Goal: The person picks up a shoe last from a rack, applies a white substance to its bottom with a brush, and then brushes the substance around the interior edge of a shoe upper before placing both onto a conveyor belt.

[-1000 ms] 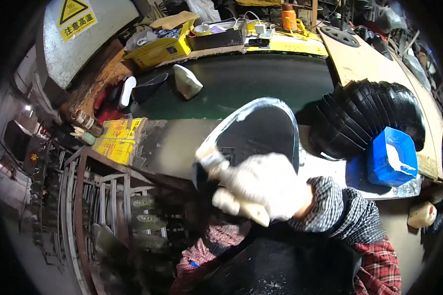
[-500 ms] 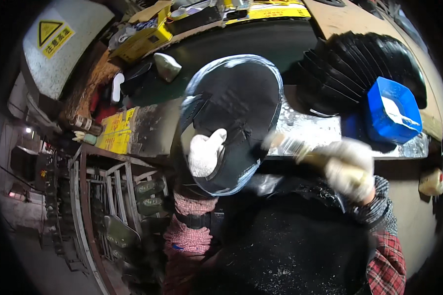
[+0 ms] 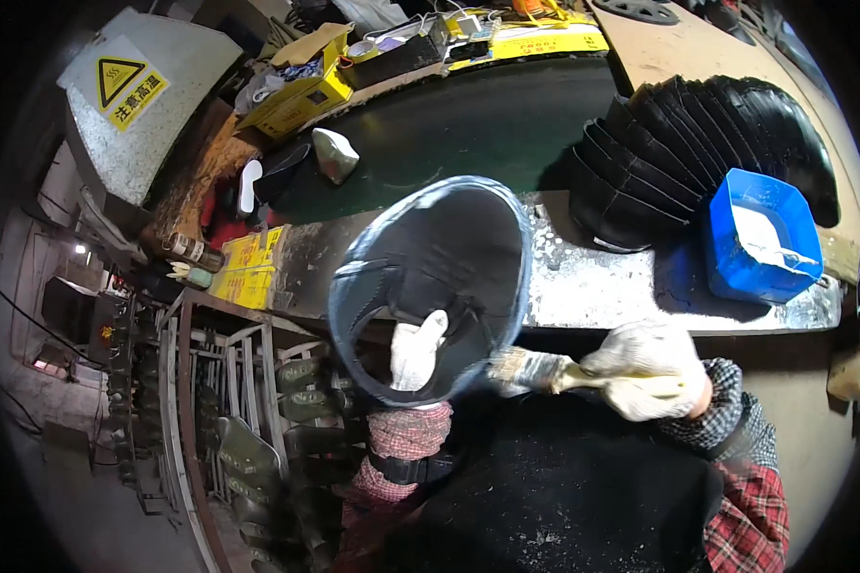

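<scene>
My left hand (image 3: pixel 418 353), in a white glove, reaches into a black shoe upper (image 3: pixel 430 239) and holds it from inside, thumb raised. The upper forms a rounded, open shape with a pale, wet-looking coating along its rim. My right hand (image 3: pixel 645 372), also gloved, is closed around the handle of a brush (image 3: pixel 530 371). The bristle end meets the near right rim of the upper. Part of the left hand's fingers is hidden by the upper. A blue tub (image 3: pixel 726 263) with white paste and a stick across it stands on the bench, beyond my right hand.
Nested black uppers (image 3: pixel 698 162) stand beside the tub. The bench edge (image 3: pixel 592 296) is smeared with white, before a dark green surface (image 3: pixel 468 115). A pale block (image 3: pixel 335 156) lies there. Metal racks (image 3: pixel 186 420) with dark green boots (image 3: pixel 248 454) stand at left.
My right hand and the brush have moved left and down to the upper's near right rim. The upper has tilted, so its inside shows more, and the view has shifted slightly.
</scene>
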The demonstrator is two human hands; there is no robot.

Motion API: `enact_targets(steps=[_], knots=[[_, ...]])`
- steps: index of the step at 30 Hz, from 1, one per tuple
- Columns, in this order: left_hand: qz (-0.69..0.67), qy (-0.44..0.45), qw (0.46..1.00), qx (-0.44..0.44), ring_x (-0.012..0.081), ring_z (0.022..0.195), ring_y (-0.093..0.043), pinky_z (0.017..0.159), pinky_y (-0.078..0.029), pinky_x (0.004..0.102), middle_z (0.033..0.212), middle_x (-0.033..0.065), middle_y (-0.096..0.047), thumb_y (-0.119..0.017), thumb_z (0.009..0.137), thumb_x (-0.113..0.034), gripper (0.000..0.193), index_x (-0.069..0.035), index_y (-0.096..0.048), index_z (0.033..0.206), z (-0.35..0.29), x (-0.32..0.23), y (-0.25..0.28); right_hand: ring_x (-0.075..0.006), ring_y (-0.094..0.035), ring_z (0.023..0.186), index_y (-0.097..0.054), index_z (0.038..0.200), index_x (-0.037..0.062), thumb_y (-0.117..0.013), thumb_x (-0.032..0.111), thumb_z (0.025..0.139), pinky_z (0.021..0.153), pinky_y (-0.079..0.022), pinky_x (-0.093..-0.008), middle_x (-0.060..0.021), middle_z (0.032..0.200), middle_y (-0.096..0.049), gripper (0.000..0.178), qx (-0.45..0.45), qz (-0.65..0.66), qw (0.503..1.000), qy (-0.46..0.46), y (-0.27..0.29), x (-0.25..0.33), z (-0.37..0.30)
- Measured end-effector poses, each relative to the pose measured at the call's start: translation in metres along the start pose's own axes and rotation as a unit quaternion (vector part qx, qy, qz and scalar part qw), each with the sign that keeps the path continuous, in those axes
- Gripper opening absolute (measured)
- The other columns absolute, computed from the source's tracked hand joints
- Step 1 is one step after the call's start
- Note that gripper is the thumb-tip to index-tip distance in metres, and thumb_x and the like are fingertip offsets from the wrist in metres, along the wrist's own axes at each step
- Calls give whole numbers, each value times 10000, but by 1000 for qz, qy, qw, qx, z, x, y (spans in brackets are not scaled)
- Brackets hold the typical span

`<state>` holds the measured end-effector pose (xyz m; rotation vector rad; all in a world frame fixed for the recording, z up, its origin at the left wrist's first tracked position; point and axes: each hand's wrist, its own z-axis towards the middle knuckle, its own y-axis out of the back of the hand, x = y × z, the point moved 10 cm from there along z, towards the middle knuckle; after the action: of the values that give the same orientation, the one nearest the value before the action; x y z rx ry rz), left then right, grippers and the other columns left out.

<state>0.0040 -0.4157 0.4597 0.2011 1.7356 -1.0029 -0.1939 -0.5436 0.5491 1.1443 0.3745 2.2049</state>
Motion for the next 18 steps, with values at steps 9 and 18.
enact_targets(steps=[9, 18], knots=[[130, -20, 988, 78, 193, 1212, -501, 1037, -389, 310, 1325, 92, -539, -515, 903, 6, 500, -21, -438, 1396, -4, 17, -15, -229, -620, 635, -643, 1098, 2, -630, 227, 892, 593, -512, -324, -98, 742, -637, 305, -40, -45, 997, -42, 2, -8, 93], [448, -123, 885, 21, 244, 1135, -569, 946, -497, 376, 1228, 166, -568, -516, 945, -123, 417, -26, -435, 1343, 78, 3, 65, -212, -655, 787, -640, 1052, -40, -667, 138, 854, 722, -518, -303, -129, 904, -679, 268, -210, 16, 943, -257, 33, -96, -40]])
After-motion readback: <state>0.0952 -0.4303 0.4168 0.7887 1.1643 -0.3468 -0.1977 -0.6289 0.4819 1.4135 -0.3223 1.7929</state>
